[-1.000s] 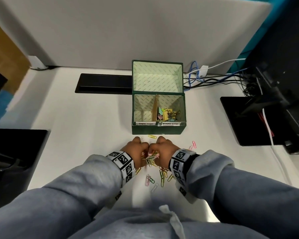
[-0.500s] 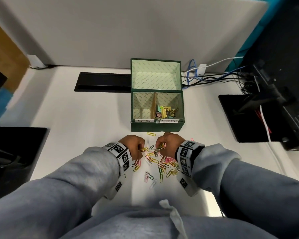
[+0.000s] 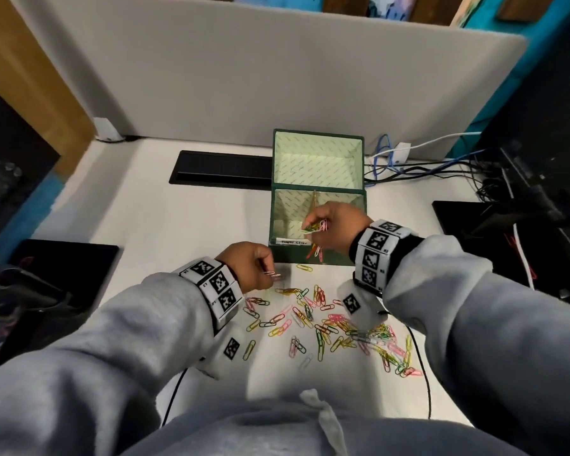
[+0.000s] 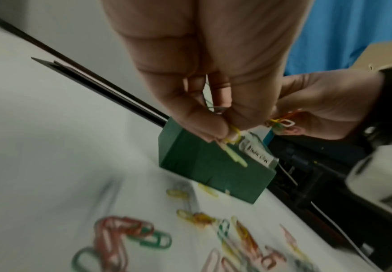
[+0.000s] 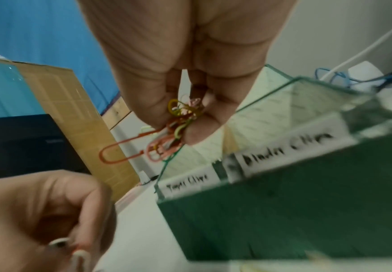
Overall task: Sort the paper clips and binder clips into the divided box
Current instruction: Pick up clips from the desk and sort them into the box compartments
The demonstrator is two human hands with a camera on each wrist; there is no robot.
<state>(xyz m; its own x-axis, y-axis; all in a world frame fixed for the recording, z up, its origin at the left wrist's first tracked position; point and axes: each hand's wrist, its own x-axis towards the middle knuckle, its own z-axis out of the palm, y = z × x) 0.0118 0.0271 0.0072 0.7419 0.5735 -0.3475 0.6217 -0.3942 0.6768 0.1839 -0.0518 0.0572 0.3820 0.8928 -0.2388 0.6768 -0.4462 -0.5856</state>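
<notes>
Right hand (image 3: 338,225) pinching a bunch of paper clips (image 3: 316,226) over the green divided box (image 3: 316,205) — left compartment, left hand (image 3: 249,266) pinching a few clips (image 3: 272,274) above the counter (image 3: 185,232), loose clips (image 3: 329,324) scattered nearby

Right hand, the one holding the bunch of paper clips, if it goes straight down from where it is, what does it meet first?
Probably the paper-clip compartment of the green box: the right hand hangs over its front edge, near the divider. Depth is unclear.
</notes>
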